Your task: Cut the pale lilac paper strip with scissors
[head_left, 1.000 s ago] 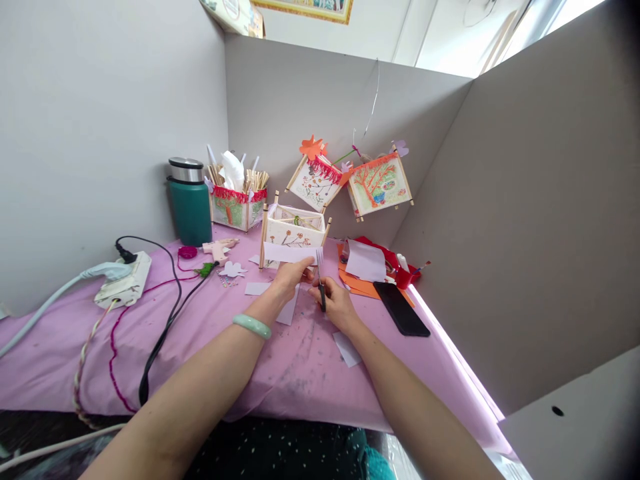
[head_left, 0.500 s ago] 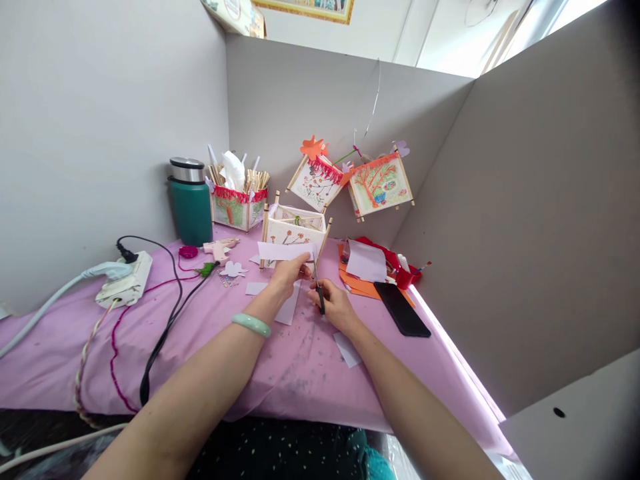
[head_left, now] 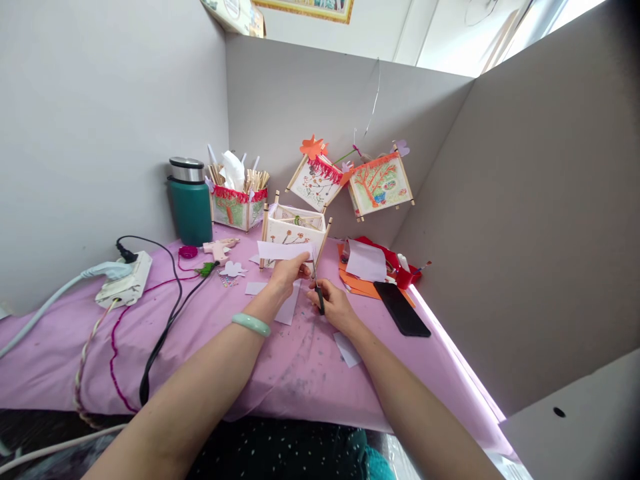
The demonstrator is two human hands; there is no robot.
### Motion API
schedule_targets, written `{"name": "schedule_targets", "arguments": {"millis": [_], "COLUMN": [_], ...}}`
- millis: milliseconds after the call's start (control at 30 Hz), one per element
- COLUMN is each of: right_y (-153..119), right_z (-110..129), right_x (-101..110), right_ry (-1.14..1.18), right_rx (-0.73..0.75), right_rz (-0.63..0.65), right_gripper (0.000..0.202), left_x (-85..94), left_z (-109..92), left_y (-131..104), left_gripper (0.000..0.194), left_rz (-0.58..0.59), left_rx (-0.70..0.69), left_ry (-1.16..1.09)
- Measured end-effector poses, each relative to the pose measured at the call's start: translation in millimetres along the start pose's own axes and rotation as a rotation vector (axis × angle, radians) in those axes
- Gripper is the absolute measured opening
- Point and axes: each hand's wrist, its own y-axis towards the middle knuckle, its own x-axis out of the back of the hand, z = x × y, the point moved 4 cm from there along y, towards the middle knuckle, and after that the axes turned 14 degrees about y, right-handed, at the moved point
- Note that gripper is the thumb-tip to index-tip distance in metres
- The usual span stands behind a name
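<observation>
My left hand [head_left: 289, 272] is closed on a strip of pale lilac paper [head_left: 281, 251], which stretches out to the left. In my right hand [head_left: 333, 301] is a pair of scissors [head_left: 320, 301] with black handles, its blades pointing up at the paper's right end by my left fingertips. Whether the blades are apart is too small to tell. Right behind the strip stands a lantern-like paper box [head_left: 296, 230] with wooden stick corners and drawn flowers. Lilac paper pieces lie beneath my left wrist, and another lilac scrap [head_left: 347, 350] rests beside my right wrist.
On the left are a green bottle [head_left: 191, 212], a pink glue gun [head_left: 220, 249], a power strip [head_left: 125, 280] and trailing cords. A black phone [head_left: 401, 309] and orange paper [head_left: 364, 287] lie right. Two decorated lanterns [head_left: 383, 187] hang behind; a stick-filled box [head_left: 240, 208] stands back left.
Almost nothing differs. Both hands, the paper strip and the scissors stay in nearly the same place.
</observation>
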Motion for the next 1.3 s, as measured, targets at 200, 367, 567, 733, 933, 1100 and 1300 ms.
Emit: {"name": "schedule_targets", "arguments": {"millis": [200, 367, 567, 733, 933, 1100, 1300], "right_y": [2.2, 2.2, 2.1, 2.3, 1.5, 1.5, 2.1], "right_z": [-2.3, -1.1, 0.8, 1.7, 1.7, 1.2, 1.8], "right_x": [1.4, 2.0, 2.6, 2.8, 2.8, 3.5, 4.8], "right_ry": [-0.032, -0.051, -0.082, -0.098, -0.085, -0.074, -0.104], "right_rx": [0.017, 0.018, 0.032, 0.034, 0.033, 0.025, 0.034], "right_rz": [-0.017, -0.024, -0.047, -0.053, -0.058, -0.065, -0.065], "right_gripper": [0.03, 0.029, 0.028, 0.028, 0.029, 0.03, 0.03], "left_x": [-1.0, -1.0, -0.8, -1.3, -2.1, -4.9, -4.2], "left_z": [1.9, 3.5, 2.5, 2.1, 2.7, 3.9, 5.7], "left_y": [-0.6, 0.3, 0.0, 0.3, -0.1, -2.1, -1.4], "left_gripper": [0.016, 0.018, 0.016, 0.019, 0.018, 0.014, 0.014], "left_rz": [0.013, 0.023, 0.008, 0.011, 0.018, 0.044, 0.041], "left_rx": [-0.006, -0.001, -0.004, -0.015, -0.01, -0.019, -0.016], "left_ry": [0.016, 0.028, 0.015, 0.012, 0.02, 0.029, 0.04]}}
